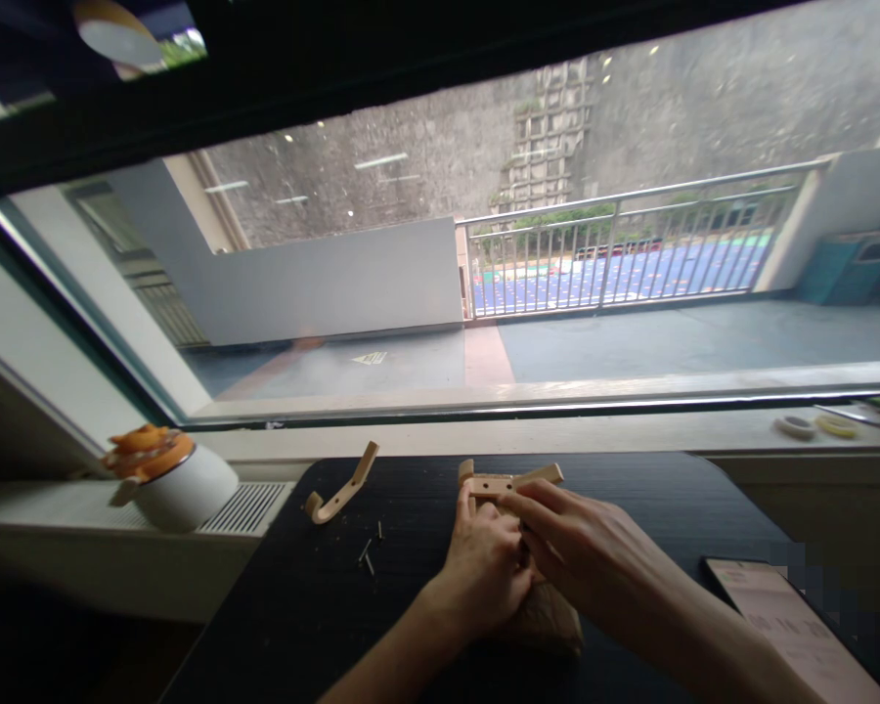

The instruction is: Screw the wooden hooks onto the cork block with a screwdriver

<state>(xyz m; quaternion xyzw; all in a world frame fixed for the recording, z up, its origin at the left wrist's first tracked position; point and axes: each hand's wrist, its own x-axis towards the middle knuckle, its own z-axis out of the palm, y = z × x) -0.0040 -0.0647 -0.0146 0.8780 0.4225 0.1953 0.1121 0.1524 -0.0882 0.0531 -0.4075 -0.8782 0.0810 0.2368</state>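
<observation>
Both of my hands meet over a pale wooden piece [509, 481] with small holes, on the black table [323, 606] before a window. My left hand [484, 562] is closed round the piece's near end, thumb up along it. My right hand [572, 552] lies over the left, fingers pressed onto the piece. More pale wood [550, 621] shows under my wrists. A loose wooden hook [341, 487] lies to the left, apart from my hands. Small dark screws [369, 554] lie between the hook and my left hand.
A white round device with an orange top [167, 474] stands on the vent ledge at the left. Two tape rolls [814, 426] rest on the sill at the right. A sheet of paper [792, 626] lies at the table's right front.
</observation>
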